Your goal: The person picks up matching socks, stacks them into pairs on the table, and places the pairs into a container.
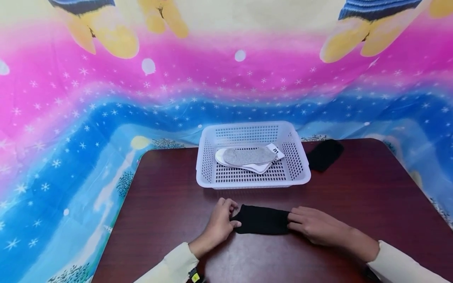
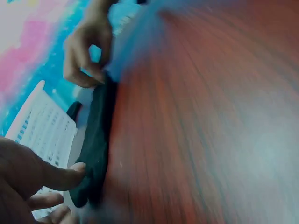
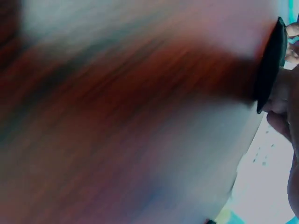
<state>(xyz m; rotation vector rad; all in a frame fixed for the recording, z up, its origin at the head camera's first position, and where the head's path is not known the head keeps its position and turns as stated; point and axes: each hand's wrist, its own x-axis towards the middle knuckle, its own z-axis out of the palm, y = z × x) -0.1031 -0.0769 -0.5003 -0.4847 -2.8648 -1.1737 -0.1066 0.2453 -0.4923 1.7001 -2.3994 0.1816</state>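
A black sock [image 1: 263,220] lies flat and stretched sideways on the table, in front of the basket. My left hand [image 1: 219,221] is at its left end, thumb and fingers curled about the edge; in the left wrist view the left thumb [image 2: 77,173] lies against the sock [image 2: 96,140]. At the other end my right hand [image 1: 316,224] pinches the sock's right edge with its fingertips. The right wrist view catches the sock [image 3: 272,60] edge-on, with part of the right hand [image 3: 282,100] beside it.
Behind the sock stands a white plastic basket [image 1: 253,184] with a grey sock [image 1: 247,156] lying over white socks [image 1: 260,169]. Another black sock [image 1: 325,154] lies right of the basket near the back edge of the dark red table [image 1: 159,204]. A colourful printed cloth [image 1: 226,78] hangs behind.
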